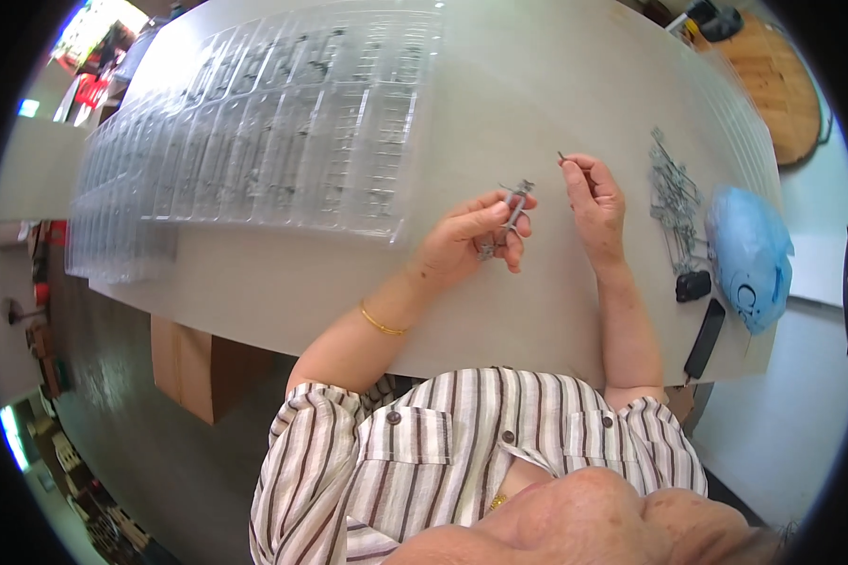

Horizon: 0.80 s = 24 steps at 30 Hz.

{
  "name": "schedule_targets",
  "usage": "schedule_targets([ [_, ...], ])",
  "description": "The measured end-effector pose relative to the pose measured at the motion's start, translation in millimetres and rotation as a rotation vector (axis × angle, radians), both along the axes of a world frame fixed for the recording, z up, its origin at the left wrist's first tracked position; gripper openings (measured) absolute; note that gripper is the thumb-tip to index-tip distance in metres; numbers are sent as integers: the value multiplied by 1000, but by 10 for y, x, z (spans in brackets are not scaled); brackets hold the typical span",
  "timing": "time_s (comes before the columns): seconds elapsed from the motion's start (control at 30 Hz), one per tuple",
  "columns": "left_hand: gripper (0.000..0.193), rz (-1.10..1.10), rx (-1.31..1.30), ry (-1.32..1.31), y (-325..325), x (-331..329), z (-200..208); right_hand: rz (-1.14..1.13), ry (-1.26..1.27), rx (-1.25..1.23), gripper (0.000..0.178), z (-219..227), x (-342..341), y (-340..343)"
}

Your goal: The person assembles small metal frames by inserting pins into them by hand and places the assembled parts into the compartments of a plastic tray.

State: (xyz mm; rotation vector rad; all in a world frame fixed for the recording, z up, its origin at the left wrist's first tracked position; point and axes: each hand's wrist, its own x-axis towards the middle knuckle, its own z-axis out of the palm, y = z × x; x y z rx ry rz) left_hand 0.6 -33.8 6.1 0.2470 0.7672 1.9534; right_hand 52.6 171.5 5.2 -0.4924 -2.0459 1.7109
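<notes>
Over the table, my left hand is closed around a slim grey part with small branching ends, gripped between thumb and fingers and tilted. To its right and apart from it, my right hand is raised. Its thumb and forefinger pinch a small, thin dark piece, too small to name. Beyond my right hand lies a loose pile of similar grey parts. Clear plastic compartment trays, with rows of small grey parts in them, spread across the left of the table.
On the pale table, a full blue plastic bag sits at the right. Beside it are a small black object and a flat black bar-shaped thing. A cardboard box stands below the left edge; a round wooden top is far right.
</notes>
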Motion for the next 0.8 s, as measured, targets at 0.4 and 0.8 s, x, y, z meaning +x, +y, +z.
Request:
schedule_targets([
  [0.4,49,-93,-106,73,6,4,6,76,50,148,5,299,318,-256],
  [0.8,53,-37,-246,256,26,48,-17,123,44,314,10,191,348,-337],
])
